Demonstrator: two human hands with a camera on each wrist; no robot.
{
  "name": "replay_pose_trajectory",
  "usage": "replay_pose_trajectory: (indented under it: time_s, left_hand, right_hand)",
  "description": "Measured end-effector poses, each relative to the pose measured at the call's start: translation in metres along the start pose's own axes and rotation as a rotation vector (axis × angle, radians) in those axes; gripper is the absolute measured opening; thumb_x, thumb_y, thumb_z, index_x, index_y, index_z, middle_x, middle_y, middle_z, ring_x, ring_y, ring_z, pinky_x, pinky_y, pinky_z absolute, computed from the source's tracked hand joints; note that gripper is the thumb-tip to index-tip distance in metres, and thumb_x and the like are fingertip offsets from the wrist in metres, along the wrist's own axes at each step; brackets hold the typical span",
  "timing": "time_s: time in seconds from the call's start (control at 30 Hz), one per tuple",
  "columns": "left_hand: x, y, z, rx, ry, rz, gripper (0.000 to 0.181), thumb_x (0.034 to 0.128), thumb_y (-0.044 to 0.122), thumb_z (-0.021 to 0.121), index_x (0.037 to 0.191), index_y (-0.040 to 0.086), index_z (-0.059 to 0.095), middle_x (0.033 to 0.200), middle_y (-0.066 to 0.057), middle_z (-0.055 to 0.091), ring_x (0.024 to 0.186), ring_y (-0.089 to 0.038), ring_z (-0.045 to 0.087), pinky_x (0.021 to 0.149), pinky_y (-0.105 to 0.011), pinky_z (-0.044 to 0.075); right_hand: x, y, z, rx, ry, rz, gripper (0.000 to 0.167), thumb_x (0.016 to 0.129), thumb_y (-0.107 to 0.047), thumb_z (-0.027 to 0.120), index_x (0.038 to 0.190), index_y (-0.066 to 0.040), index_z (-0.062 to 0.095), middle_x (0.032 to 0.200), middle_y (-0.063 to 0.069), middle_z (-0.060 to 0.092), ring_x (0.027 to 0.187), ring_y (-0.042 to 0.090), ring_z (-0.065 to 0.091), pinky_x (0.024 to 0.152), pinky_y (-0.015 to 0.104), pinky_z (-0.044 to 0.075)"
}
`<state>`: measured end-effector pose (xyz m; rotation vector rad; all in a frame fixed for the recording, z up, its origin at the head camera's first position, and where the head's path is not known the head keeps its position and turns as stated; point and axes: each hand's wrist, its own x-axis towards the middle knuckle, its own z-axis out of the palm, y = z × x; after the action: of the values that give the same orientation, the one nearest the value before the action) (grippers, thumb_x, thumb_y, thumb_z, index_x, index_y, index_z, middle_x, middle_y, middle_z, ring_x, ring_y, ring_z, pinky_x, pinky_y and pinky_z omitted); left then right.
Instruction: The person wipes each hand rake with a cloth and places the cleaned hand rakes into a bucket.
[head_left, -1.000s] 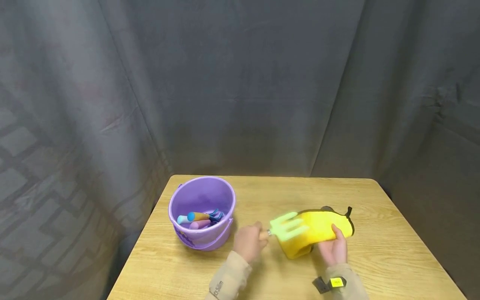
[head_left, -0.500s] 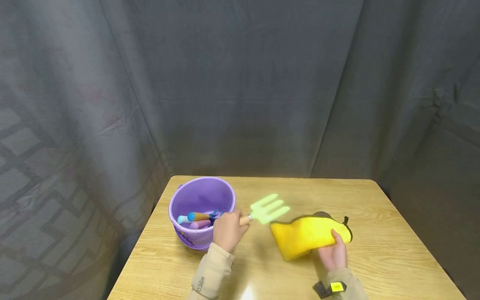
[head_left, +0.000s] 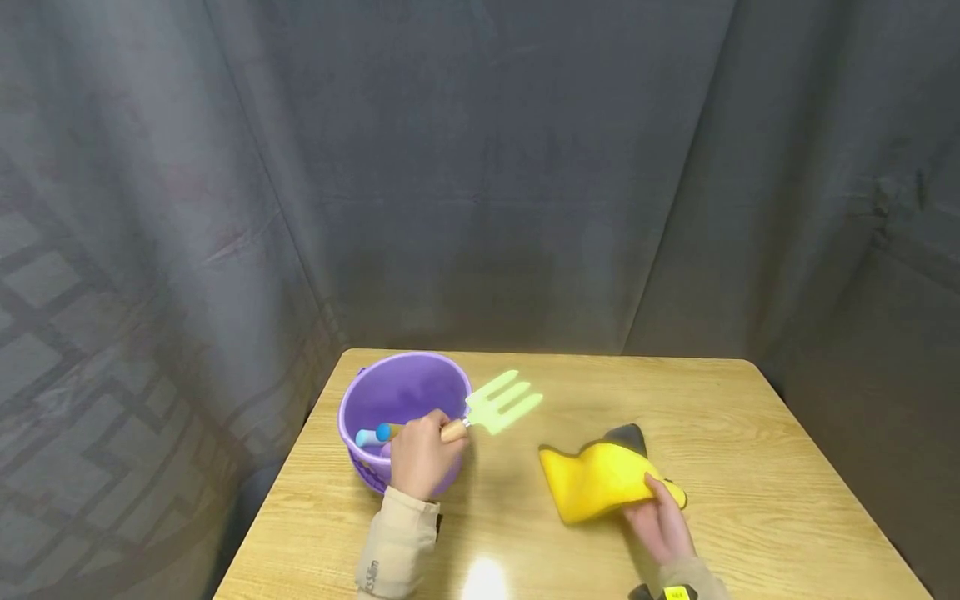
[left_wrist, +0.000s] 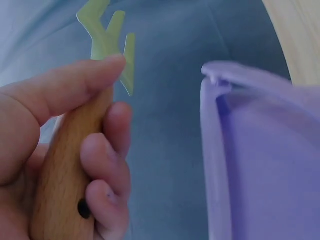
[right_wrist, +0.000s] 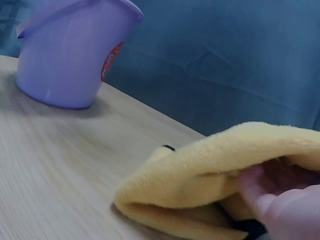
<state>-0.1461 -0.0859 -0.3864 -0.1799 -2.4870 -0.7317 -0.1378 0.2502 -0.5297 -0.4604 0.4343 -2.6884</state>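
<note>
My left hand (head_left: 424,457) grips the wooden handle (left_wrist: 75,165) of a small garden fork, its thumb laid along the neck. The fork's pale green tines (head_left: 501,403) point up and to the right, just past the bucket's rim. Beside and partly behind that hand stands a purple bucket (head_left: 405,367); a light blue handle (head_left: 366,438) and an orange handle with a blue end (head_left: 387,432) show inside. At the right, my right hand (head_left: 663,525) holds a folded yellow fuzzy cloth (head_left: 600,479) with dark edging, thumb on top and fingers beneath. A grey patch (head_left: 627,437) of it shows behind.
The wooden table (head_left: 720,400) carries the bucket on its left and the cloth on its right. Grey curtains (head_left: 480,183) hang close behind the table and along both sides.
My left hand has carried the fork left, away from the cloth and up to the bucket. My right hand has drawn the cloth's right end slightly toward me; more of its grey side shows.
</note>
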Motion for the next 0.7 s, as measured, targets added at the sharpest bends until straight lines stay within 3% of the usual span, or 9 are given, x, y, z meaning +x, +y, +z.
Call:
replay_pose_trajectory:
  time_s: [0.23, 0.37, 0.47, 0.57, 0.67, 0.7]
  left_hand:
    - [0.0, -0.01, -0.012, -0.017, 0.027, -0.035, 0.016, 0.0637, 0.008, 0.074, 0.07, 0.001, 0.061, 0.052, -0.001, 0.05, 0.043, -0.013, 0.043, 0.039, -0.029, 0.035]
    - [0.001, -0.016, -0.023, -0.023, 0.011, -0.092, 0.014, 0.065, 0.004, 0.072, 0.072, -0.001, 0.061, 0.054, -0.003, 0.05, 0.045, -0.018, 0.046, 0.042, -0.033, 0.038]
    - [0.0, -0.021, -0.03, -0.012, 0.009, -0.149, 0.011, 0.0641, 0.003, 0.07, 0.067, 0.0, 0.06, 0.053, -0.005, 0.05, 0.046, -0.023, 0.048, 0.044, -0.038, 0.04]
    - [-0.002, -0.024, -0.035, -0.012, 0.014, -0.198, 0.014, 0.0621, 0.004, 0.071, 0.061, 0.0, 0.058, 0.053, -0.007, 0.051, 0.047, -0.027, 0.05, 0.046, -0.042, 0.041]
    - [-0.003, -0.027, -0.039, -0.016, 0.024, -0.228, 0.017, 0.0599, 0.005, 0.074, 0.059, 0.001, 0.057, 0.053, -0.009, 0.053, 0.047, -0.029, 0.051, 0.047, -0.044, 0.041]
    - [-0.003, -0.028, -0.04, -0.015, 0.029, -0.23, 0.017, 0.0596, 0.004, 0.073, 0.058, 0.001, 0.056, 0.053, -0.009, 0.053, 0.047, -0.029, 0.051, 0.047, -0.044, 0.041]
  right_hand:
    - [-0.012, -0.001, -0.005, -0.099, 0.124, 0.088, 0.044, 0.099, -0.018, 0.014, 0.115, -0.012, 0.054, 0.12, 0.008, 0.048, 0.115, 0.027, 0.044, 0.102, 0.045, 0.013]
    - [-0.017, 0.0, -0.004, -0.143, 0.211, 0.107, 0.032, 0.099, -0.018, 0.017, 0.116, -0.01, 0.043, 0.116, 0.012, 0.05, 0.11, 0.031, 0.048, 0.102, 0.047, 0.009]
    - [-0.019, 0.001, 0.0, -0.187, 0.294, 0.125, 0.021, 0.099, -0.02, 0.021, 0.117, -0.013, 0.028, 0.111, 0.015, 0.052, 0.106, 0.034, 0.05, 0.101, 0.049, 0.008]
    - [-0.021, 0.001, 0.003, -0.238, 0.362, 0.163, 0.04, 0.099, -0.023, 0.024, 0.134, -0.015, 0.008, 0.106, 0.018, 0.053, 0.105, 0.037, 0.049, 0.102, 0.05, 0.011]
    - [-0.022, 0.001, 0.005, -0.293, 0.41, 0.187, 0.064, 0.098, -0.024, 0.024, 0.132, -0.009, -0.028, 0.103, 0.02, 0.053, 0.106, 0.04, 0.048, 0.101, 0.05, 0.014]
    - [-0.022, 0.0, 0.005, -0.29, 0.402, 0.194, 0.066, 0.098, -0.024, 0.023, 0.13, -0.007, -0.031, 0.103, 0.022, 0.053, 0.108, 0.041, 0.047, 0.101, 0.05, 0.014]
